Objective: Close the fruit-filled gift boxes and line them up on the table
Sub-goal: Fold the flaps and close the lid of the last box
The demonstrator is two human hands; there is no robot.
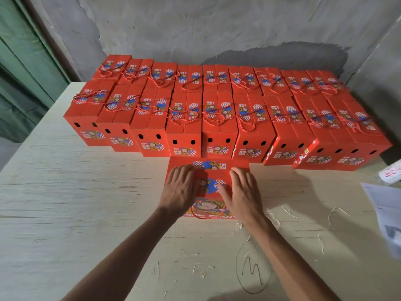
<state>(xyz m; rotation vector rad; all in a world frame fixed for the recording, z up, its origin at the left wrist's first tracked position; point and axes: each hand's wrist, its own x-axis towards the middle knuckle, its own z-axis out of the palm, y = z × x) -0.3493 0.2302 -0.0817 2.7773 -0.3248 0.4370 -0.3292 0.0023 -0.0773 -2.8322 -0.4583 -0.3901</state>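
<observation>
1. Head view, work item. A red gift box (209, 187) sits on the table (86, 203) at the centre of the frame, directly below the front row of closed boxes (217, 127). Its printed top flaps lie nearly flat. A red cord handle (208, 215) hangs over the near face of the box.

2. Head view, finished stock. Two rows of closed red boxes fill the upper half of the frame, against the grey wall (217, 29). Their cord handles lie loose on the lids. The boxes at the right end of the front row sit at a slight angle to the rest.

3. Head view, step in hand. Judged from the hand position, the step is flattening the top flaps of the box. To do it well:
   - Press both flaps evenly, so that neither rides over the other.
   - Keep the cord handle clear of the seam.
   - Confirm the lid is flat before sliding the box up to the row.
   - Align the box square with its neighbours.

4. Head view, fingers. The left hand (180, 190) lies palm down on the left part of the lid, fingers straight and close together. The right hand (243, 192) lies palm down on the right part, fingers straight and slightly spread. Neither hand grips anything; both press on the box top.

5. Head view, surroundings. Loose straw-like strands (280, 218) lie on the table right of the box. Printed paper sheets (384, 213) lie at the right edge of the frame. A green curtain (21, 61) hangs at the upper left.
</observation>
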